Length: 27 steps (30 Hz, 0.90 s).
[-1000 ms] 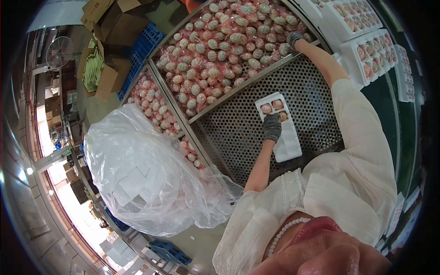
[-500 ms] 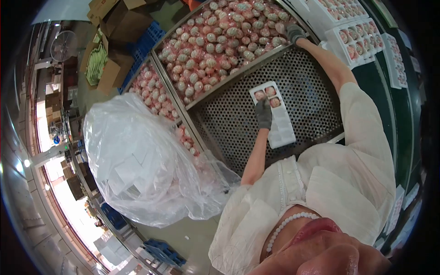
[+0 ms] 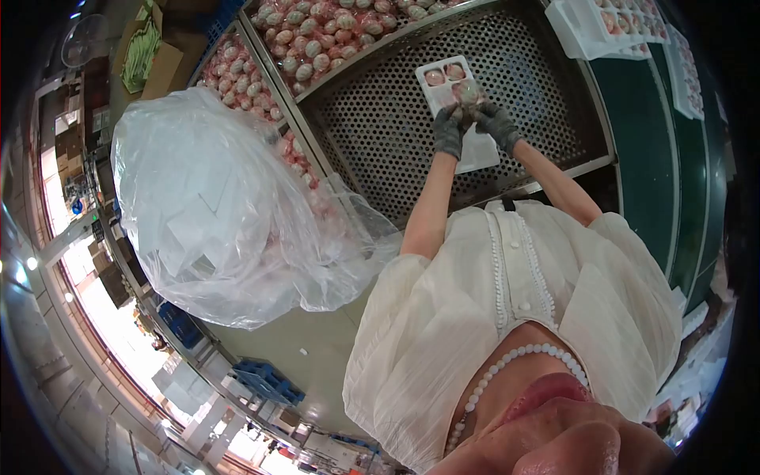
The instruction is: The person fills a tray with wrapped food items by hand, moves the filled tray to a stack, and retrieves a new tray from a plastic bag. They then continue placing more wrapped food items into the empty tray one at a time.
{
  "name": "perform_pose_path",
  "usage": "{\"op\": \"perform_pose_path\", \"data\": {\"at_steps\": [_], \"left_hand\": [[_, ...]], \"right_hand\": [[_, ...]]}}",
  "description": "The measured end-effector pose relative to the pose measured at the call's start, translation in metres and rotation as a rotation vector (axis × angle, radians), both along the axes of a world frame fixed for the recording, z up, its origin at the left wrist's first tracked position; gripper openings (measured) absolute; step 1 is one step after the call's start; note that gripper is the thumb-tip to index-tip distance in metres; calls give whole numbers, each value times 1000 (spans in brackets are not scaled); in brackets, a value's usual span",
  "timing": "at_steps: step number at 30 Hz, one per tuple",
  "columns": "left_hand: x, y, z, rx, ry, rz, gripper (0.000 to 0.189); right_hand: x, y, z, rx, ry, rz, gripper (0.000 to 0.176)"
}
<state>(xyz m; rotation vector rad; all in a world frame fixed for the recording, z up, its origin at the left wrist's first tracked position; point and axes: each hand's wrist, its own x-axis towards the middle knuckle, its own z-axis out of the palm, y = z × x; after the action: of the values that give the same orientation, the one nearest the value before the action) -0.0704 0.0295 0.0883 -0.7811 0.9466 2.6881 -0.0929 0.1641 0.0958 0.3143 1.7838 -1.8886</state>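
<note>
A white tray (image 3: 480,154) with cups lies on the perforated metal surface (image 3: 380,103) in front of me. Pinkish round pieces (image 3: 435,77) sit in its far cups. Over the tray's middle, my gloved left hand (image 3: 448,131) and my gloved right hand (image 3: 497,127) come together with fingers closed. Between their fingertips is a round, egg-sized piece in clear wrap (image 3: 469,91). The fingertips partly hide its lower side and the cups beneath.
Bins of wrapped round pieces (image 3: 317,39) border the metal surface at the far side and left. A large clear plastic bag (image 3: 214,206) bulges at my left. Filled white trays (image 3: 625,24) stand on the green surface (image 3: 645,150) at the right.
My right hand has come back from the far bin to the tray and meets the left hand around a wrapped piece. The view has shifted, so the scene sits higher.
</note>
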Motion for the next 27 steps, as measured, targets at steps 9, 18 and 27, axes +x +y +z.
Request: {"op": "perform_pose_path", "data": {"at_steps": [9,18,27], "left_hand": [[50,-34,26,-136,-54,-327,23],[-21,-48,-35,-792,121,-326,13],[-32,-21,-27,-1910,67,-285,18]], "right_hand": [[3,7,41,-17,-151,465,38],[-44,-19,-7,464,488,421,56],[-63,-59,-26,862,719,301,49]]}}
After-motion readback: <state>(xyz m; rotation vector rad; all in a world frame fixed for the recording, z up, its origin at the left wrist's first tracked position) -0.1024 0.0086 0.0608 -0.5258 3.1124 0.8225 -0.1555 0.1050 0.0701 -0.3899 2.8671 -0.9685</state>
